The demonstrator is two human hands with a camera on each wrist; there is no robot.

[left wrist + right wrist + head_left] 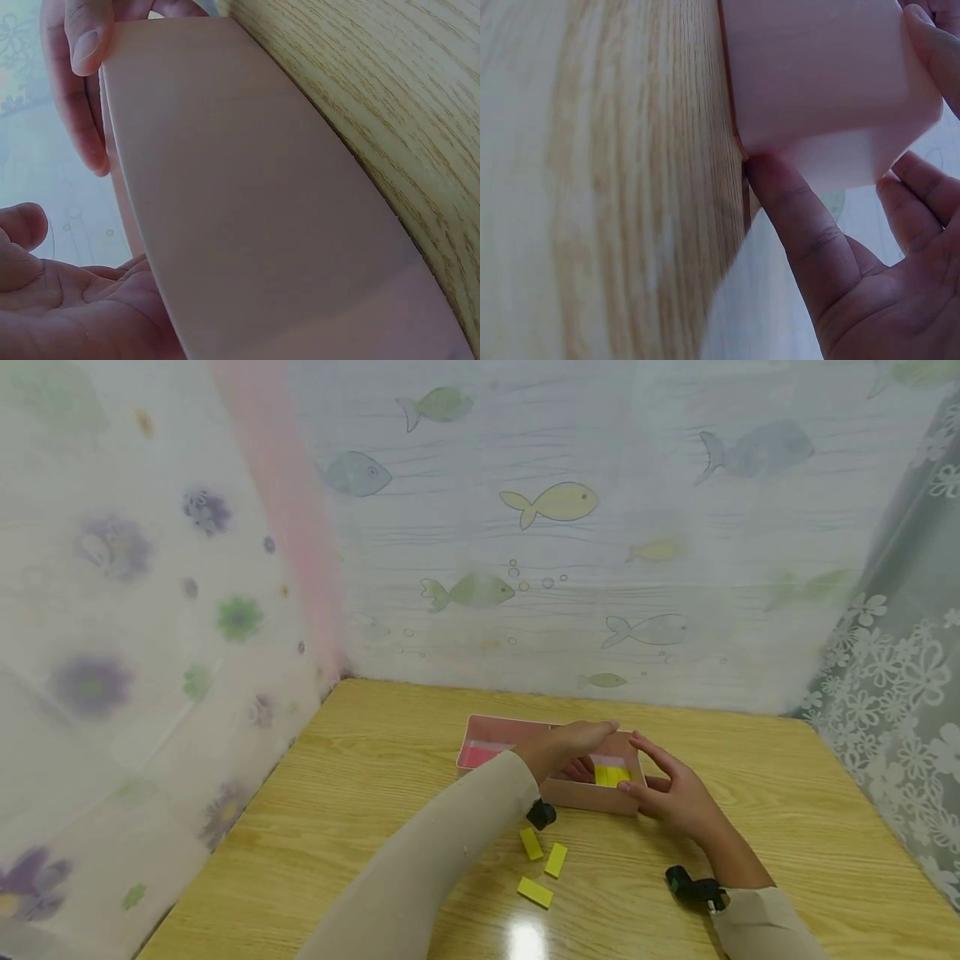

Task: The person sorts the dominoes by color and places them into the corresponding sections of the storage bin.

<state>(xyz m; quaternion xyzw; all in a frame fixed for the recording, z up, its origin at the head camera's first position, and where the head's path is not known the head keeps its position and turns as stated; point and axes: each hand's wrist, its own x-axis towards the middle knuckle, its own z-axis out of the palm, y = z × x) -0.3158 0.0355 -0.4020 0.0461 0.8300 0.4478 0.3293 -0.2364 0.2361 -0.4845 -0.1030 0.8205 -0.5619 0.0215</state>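
A long pink box [592, 799] stands on the wooden table, its open top facing up. My left hand [561, 747] reaches over the near wall into it, thumb raised apart from the fingers. In the left wrist view the palm [90, 307] shows behind the box wall, and the fingertips are hidden inside. Yellow blocks [612, 775] lie side by side within the box, just right of those fingers. At the right end, my right hand [684, 795] holds the box around its corner, thumb and fingers on the walls in the right wrist view.
Three loose yellow blocks, a back one [531, 844], a right one [556, 861] and a front one [535, 892], lie on the table [360, 827] before the box. Something bright pink [480, 757] shows in the box's left part. A fish-patterned curtain [555, 610] hangs behind.
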